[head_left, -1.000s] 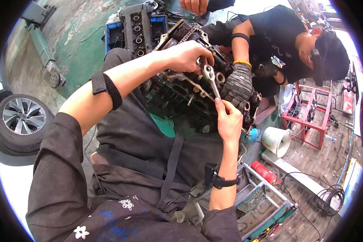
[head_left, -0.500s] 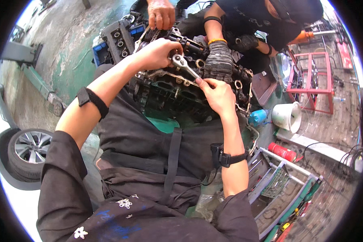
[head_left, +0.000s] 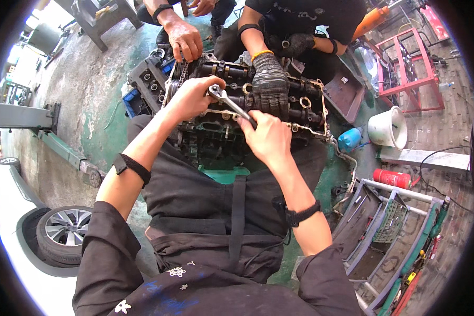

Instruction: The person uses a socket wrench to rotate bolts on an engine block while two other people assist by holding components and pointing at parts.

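A silver ratchet wrench (head_left: pixel 229 103) lies slantwise over the near side of an opened car engine (head_left: pixel 210 129). Its handle is gripped in my right hand (head_left: pixel 268 138), the dark end sticking out by the thumb. My left hand (head_left: pixel 190 99) is curled around the ratchet's head, hiding whatever sits beneath it. Exposed camshafts (head_left: pixel 224 70) run across the engine's top. Just beyond my hands, a co-worker's grey-striped gloved hand (head_left: pixel 271 87) rests on the engine. Another person's bare hand (head_left: pixel 186 42) is at the timing chain (head_left: pixel 183 72) on the left end.
Left of the engine, a valve cover (head_left: pixel 146 79) lies on a blue crate (head_left: pixel 130 102). To the right are a dark tray (head_left: pixel 347 92), a white bucket (head_left: pixel 385 129), a red fire extinguisher (head_left: pixel 392 178) and a tool cart (head_left: pixel 371 181). A car wheel (head_left: pixel 63 231) is at lower left.
The view has shifted, showing more of the people opposite. My hands remain on the ratchet wrench, whose handle now slants more steeply towards me. The bare hand opposite stays by the chain.
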`<state>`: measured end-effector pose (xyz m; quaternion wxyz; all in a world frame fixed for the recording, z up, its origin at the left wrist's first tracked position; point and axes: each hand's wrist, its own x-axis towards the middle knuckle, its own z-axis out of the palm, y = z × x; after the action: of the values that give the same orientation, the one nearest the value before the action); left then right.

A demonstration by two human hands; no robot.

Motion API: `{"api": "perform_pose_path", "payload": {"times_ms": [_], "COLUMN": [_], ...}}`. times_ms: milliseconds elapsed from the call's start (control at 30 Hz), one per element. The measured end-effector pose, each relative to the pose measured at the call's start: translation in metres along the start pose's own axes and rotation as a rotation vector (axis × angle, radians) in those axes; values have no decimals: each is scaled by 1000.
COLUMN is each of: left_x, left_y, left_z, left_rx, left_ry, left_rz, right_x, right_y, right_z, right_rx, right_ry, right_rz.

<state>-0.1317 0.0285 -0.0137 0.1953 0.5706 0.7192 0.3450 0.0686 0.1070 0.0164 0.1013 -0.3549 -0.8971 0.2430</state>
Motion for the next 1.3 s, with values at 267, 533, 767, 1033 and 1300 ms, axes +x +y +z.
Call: {"api": "perform_pose_path", "payload": {"times_ms": [267, 533, 767, 1033, 1300], "left_x": [-2, 3, 4, -5, 7], "left_y": [-2, -3, 0, 8, 26], "left_z": [-2, -1, 0, 2, -15], "left_rx": [74, 167, 152, -178, 201], "left_ry": [14, 7, -20, -1, -57], "left_rz": [105, 116, 28, -128, -306], "right_x": [-47, -61, -36, -49, -54], "right_y": [-36, -36, 25, 20, -65], "right_z": [43, 50, 11, 29, 72], "right_rx": [904, 1206, 1056, 966, 1388], "right_ry": [-524, -528, -223, -307, -602], "right_rz": [314, 442, 477, 425, 542]}}
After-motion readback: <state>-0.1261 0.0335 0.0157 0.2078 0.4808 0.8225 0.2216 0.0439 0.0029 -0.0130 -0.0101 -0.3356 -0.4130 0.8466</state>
